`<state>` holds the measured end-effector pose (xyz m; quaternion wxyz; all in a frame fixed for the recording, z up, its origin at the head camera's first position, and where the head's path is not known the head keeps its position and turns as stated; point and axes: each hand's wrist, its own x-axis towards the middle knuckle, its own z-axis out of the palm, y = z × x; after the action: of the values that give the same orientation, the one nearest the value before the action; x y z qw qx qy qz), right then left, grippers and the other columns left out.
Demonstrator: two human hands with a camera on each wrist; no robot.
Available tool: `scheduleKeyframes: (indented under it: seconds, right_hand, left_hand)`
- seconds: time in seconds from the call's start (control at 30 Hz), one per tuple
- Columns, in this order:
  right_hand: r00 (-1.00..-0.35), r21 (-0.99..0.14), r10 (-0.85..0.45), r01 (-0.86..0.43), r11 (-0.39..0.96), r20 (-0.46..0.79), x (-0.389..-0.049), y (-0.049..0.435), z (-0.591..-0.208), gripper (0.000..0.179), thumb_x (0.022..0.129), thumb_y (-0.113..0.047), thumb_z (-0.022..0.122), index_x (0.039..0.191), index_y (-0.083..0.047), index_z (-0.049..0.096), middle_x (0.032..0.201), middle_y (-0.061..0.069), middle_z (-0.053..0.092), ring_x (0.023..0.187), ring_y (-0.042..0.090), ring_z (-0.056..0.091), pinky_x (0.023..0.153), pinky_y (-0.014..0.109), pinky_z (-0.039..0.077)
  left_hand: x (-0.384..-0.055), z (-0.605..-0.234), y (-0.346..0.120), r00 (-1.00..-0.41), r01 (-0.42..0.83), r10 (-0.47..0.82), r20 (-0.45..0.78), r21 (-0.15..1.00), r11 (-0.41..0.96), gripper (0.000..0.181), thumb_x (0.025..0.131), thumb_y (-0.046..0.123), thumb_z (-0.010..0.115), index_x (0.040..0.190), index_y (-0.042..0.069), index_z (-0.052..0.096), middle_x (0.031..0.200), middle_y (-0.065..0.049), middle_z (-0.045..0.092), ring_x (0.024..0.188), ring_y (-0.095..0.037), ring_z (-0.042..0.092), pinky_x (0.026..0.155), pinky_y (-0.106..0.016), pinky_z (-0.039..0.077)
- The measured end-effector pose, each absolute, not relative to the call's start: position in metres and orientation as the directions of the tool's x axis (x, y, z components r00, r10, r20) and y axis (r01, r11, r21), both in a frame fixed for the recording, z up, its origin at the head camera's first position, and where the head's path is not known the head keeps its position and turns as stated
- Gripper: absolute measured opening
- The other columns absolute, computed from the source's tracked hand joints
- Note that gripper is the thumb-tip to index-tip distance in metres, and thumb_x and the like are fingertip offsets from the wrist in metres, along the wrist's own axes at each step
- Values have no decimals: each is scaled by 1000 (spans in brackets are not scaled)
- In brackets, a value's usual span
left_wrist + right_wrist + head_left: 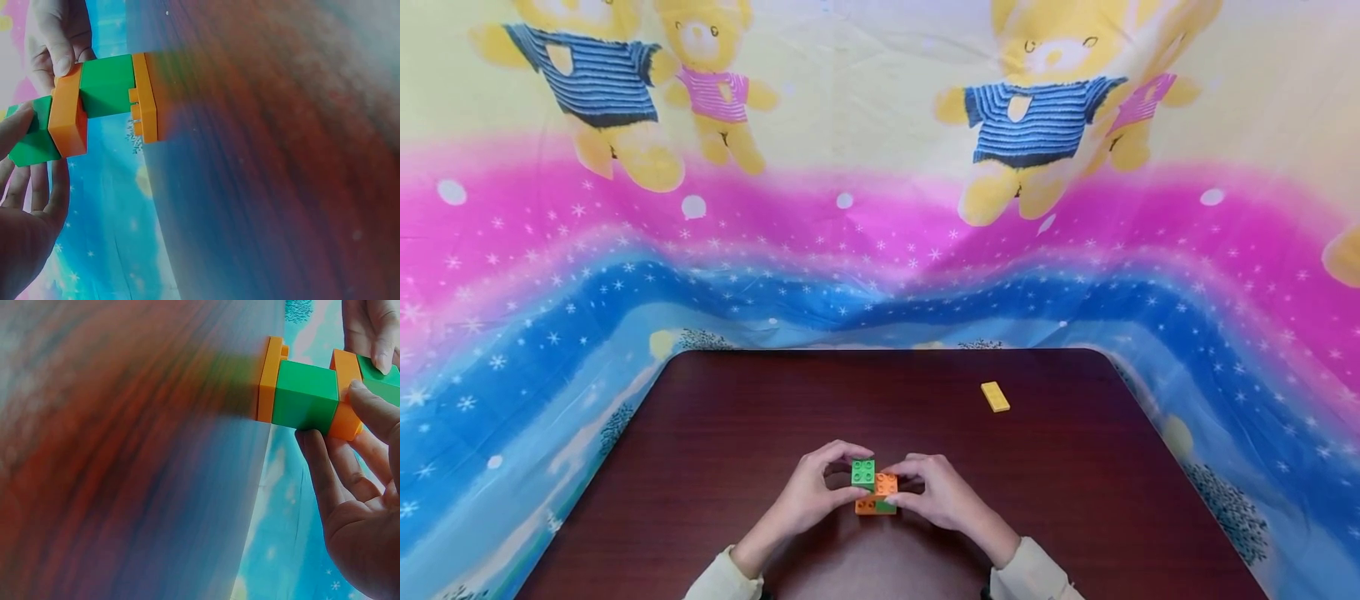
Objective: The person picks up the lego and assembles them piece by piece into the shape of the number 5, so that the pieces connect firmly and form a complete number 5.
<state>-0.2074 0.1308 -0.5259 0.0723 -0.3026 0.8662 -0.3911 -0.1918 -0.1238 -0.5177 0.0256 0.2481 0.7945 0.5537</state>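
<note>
A small stack of toy building bricks stands near the front middle of the table. Lowest is a thin orange plate (147,97), and a green brick (305,395) sits on one side of it. Above that lies an orange brick (67,119) offset to the left, topped by a second green brick (862,472). My left hand (808,492) pinches the top green brick between thumb and fingers. With thumb and fingertips, my right hand (942,492) grips the orange brick below it; in the right wrist view some fingertips also reach the lower green brick.
A thin yellow plate (996,397) lies farther back on the dark brown table (760,400), right of the stack. Behind and beside the table hangs a cloth (850,242) printed with bears and snowflakes.
</note>
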Motion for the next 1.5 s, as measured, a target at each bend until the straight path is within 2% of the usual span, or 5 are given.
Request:
scheduleKeyframes:
  seconds: [0.23,0.53,0.73,1.03,1.5]
  right_hand:
    - [-810,-730,-577,-456,509,104,-207,131,-527,33,93,-33,79,123,-20,76,104,-10,72,97,6,69,84,23,58]
    - [-813,-736,-575,-443,512,90,-208,131,-528,34,94,-35,78,123,-20,76,103,-10,72,96,8,70,83,24,59]
    - [-808,-730,-582,-454,510,96,-208,131,-526,34,94,-35,78,124,-20,76,104,-10,72,97,8,70,84,24,59]
    - [-807,-728,-581,-460,509,104,-209,132,-523,34,93,-31,79,125,-19,75,104,-10,72,98,7,70,85,22,58]
    - [-808,-735,-580,-455,502,104,-207,132,-526,34,93,-33,78,125,-20,75,105,-10,73,98,7,70,84,23,58]
  left_hand:
    - [-192,-519,-124,-888,326,415,198,907,266,44,86,17,85,126,10,69,119,1,68,109,-19,70,97,-34,57]
    - [-191,-520,-127,-912,254,389,129,924,288,35,86,24,86,118,23,71,117,1,71,111,-19,70,97,-35,58]
    - [-190,-521,-127,-914,239,391,107,921,309,34,88,27,84,118,23,71,114,2,74,106,-20,71,92,-35,59]
    - [-193,-522,-124,-908,252,400,122,923,290,30,90,24,82,116,22,67,118,3,71,110,-26,69,93,-41,58]
    - [-191,-526,-125,-904,258,408,129,924,281,30,91,23,81,118,22,67,119,2,72,111,-29,69,94,-35,59]
